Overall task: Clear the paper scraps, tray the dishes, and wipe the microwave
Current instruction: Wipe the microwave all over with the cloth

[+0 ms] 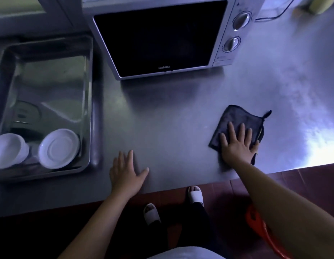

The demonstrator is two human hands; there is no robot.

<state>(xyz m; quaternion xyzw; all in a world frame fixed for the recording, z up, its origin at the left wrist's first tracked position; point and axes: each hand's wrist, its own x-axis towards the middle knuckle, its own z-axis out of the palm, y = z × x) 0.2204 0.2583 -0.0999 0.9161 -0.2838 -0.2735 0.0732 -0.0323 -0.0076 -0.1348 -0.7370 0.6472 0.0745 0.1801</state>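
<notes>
The steel counter (pixel 181 109) fills the view. At one o'clock a black cable (pixel 265 19) lies near a yellow-green object (pixel 318 5). At five o'clock a red plastic item (pixel 255 218) sits on the tiled floor (pixel 311 177).

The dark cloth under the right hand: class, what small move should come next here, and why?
Probably curl the right hand around the dark cloth and lift it to the microwave. The hand lies flat on it, not gripping; the white dishes sit in the metal tray and no paper scraps show on the counter, so wiping seems left.
</notes>
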